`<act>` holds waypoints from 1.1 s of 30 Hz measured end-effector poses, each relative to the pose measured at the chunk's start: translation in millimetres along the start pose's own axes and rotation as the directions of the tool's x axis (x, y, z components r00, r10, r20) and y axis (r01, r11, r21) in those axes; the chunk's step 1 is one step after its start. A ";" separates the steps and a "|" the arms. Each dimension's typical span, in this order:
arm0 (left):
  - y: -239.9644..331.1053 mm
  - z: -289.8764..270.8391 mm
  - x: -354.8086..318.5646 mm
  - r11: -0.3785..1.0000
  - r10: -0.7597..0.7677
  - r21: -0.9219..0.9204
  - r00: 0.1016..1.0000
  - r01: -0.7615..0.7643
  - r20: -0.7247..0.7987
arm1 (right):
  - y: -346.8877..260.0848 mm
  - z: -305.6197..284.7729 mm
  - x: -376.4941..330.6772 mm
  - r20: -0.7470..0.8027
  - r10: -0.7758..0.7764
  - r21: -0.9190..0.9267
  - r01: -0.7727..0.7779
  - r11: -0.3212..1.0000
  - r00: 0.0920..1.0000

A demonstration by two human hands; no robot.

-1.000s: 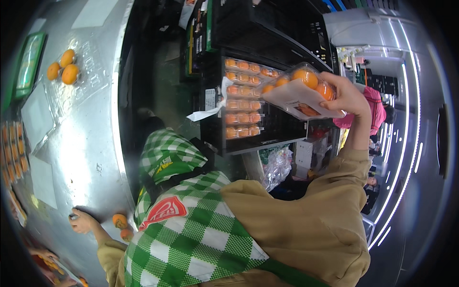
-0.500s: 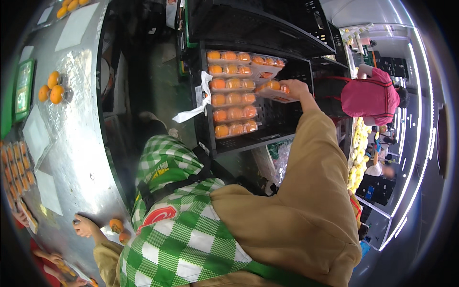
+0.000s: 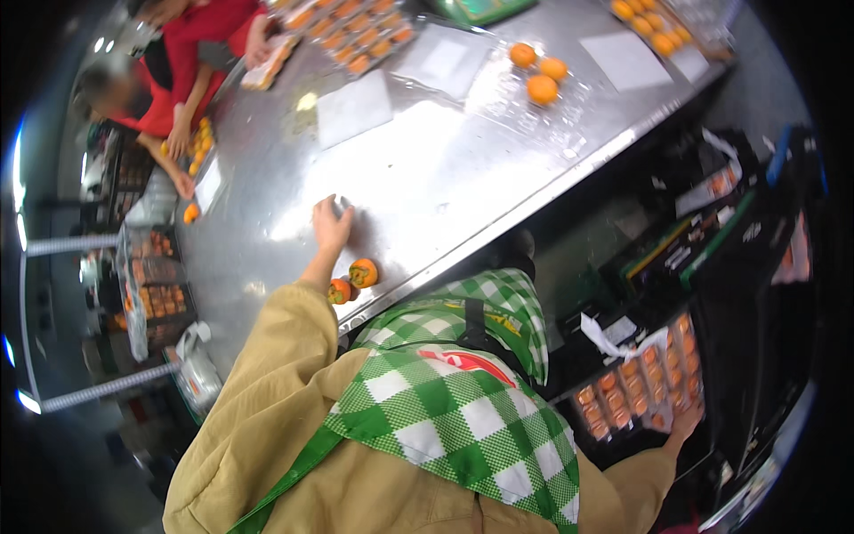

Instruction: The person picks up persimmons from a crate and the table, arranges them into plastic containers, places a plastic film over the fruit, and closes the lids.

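The left hand (image 3: 333, 222) lies flat on the steel table (image 3: 445, 178), fingers spread and holding nothing; just below its wrist, beside the tan sleeve, sit 2 orange fruits (image 3: 352, 280) with dark leafy caps, touching each other; well beyond the fingertips lie 3 more loose fruits (image 3: 537, 73) and several white sheets of paper (image 3: 354, 109). The right hand (image 3: 685, 421) reaches low to the other side, its fingers resting on the edge of a clear tray of fruit (image 3: 642, 385) in a dark rack; whether it grips the tray I cannot tell. Far past the left hand, a person in red (image 3: 182, 80) handles fruit at the table's far edge.
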State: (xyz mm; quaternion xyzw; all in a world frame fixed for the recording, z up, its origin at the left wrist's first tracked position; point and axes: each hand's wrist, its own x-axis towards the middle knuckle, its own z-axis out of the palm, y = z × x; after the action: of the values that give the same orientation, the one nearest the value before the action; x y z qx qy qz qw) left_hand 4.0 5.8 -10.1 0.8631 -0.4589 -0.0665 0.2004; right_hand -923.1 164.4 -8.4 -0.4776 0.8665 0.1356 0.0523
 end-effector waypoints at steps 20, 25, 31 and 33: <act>67.6 -54.5 62.6 0.927 0.020 -0.351 0.948 -0.136 -0.316 | -367.4 -243.5 54.6 -0.280 -0.491 0.510 0.562 0.652 0.825; 116.9 -73.6 161.0 0.750 -0.087 -0.650 0.956 -0.121 -0.279 | -579.4 -296.8 49.5 -0.251 -0.856 0.559 0.790 0.254 0.453; 150.2 -126.1 298.7 0.367 -0.263 -0.905 0.910 -0.214 -0.322 | -829.4 -389.6 33.9 -0.446 -0.877 0.692 0.690 -0.213 0.176; 151.9 -140.0 344.5 0.440 -0.226 -0.850 0.880 -0.289 -0.417 | -908.5 -425.6 29.7 -0.461 -0.810 0.831 0.496 -0.251 0.362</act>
State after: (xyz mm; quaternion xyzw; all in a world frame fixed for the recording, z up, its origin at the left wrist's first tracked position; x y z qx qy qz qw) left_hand 125.9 -312.1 203.0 0.6028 -0.3056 -0.0824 0.7324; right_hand -157.7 -441.6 224.5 -0.7111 0.3250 -0.3764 0.4971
